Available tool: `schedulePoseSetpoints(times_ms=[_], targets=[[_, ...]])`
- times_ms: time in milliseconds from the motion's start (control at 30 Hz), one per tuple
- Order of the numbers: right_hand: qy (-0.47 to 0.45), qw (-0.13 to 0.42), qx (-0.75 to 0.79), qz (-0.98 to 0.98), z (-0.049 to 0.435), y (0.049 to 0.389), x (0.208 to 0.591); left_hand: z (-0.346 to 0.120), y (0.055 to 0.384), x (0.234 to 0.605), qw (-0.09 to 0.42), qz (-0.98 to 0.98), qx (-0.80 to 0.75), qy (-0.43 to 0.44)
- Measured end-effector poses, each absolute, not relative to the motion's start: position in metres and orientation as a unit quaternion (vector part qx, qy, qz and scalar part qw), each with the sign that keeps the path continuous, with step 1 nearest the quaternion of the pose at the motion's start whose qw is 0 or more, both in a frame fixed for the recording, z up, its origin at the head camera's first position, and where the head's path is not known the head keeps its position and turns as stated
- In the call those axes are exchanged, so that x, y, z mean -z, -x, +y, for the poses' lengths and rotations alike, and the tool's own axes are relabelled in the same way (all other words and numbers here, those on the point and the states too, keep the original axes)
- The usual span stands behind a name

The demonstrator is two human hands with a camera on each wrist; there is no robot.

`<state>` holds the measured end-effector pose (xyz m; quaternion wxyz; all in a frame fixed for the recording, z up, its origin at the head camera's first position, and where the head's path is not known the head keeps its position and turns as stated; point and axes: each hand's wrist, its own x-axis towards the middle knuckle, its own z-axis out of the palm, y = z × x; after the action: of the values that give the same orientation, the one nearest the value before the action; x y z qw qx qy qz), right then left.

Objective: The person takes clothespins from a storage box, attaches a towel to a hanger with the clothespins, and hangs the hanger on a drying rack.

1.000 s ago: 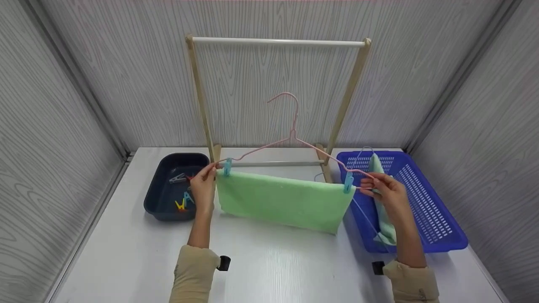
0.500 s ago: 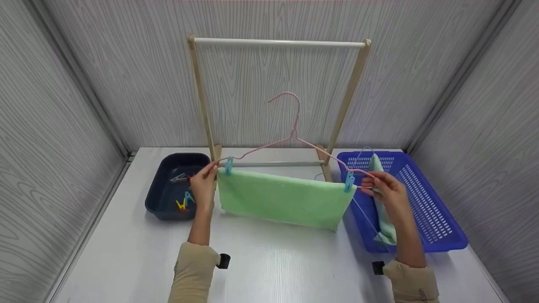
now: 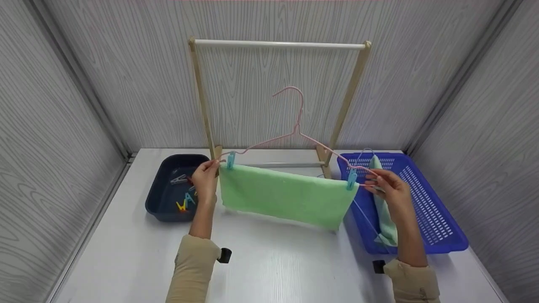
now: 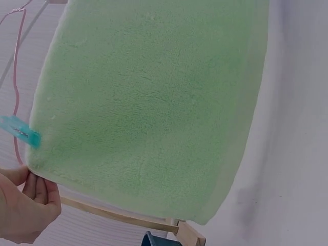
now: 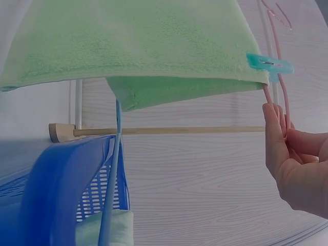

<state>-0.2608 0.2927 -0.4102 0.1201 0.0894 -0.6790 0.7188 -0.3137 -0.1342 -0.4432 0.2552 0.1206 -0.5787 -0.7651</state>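
A pink wire clothes hanger (image 3: pixel 300 110) is held up above the table between both hands. Over its lower bar hangs a folded light green towel (image 3: pixel 286 195), fixed by a blue clothespin (image 3: pixel 230 160) near the left end and another blue clothespin (image 3: pixel 352 179) near the right end. My left hand (image 3: pixel 205 179) pinches the hanger's left end at the towel's corner, as the left wrist view also shows. The hanger's right end lies between the thumb and fingers of my right hand (image 3: pixel 393 193), just outside the towel's edge (image 5: pixel 195 77).
Behind stands a wooden rack with a white top rail (image 3: pixel 278 43). A dark bin (image 3: pixel 155 185) at the left holds several clothespins. The blue basket (image 3: pixel 452 235) at the right contains another green towel (image 3: pixel 384 219) on a pale blue hanger (image 3: pixel 367 214).
Both hands have raised the hanger and towel slightly and shifted them a little to the right. Their hold on the hanger looks the same.
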Motion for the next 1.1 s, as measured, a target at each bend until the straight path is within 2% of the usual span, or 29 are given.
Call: schedulePoseSetpoints(times_ms=[167,367,833,1100], targets=[[-0.081,0.134,-0.732,-0.663,0.293,0.263,0.406,-0.128,0.321,0.435,0.252,-0.572,0.769,-0.134],[-0.074,0.155,-0.746,-0.644,0.294,0.265,0.397,-0.118,0.334,0.423,0.209,-0.554,0.793,-0.145],[-0.103,0.161,-0.785,-0.589,0.302,0.272,0.379,-0.101,0.34,0.408,0.136,-0.582,0.798,-0.076],[-0.106,0.165,-0.81,-0.553,0.31,0.28,0.359,-0.096,0.353,0.393,0.121,-0.579,0.805,-0.039]])
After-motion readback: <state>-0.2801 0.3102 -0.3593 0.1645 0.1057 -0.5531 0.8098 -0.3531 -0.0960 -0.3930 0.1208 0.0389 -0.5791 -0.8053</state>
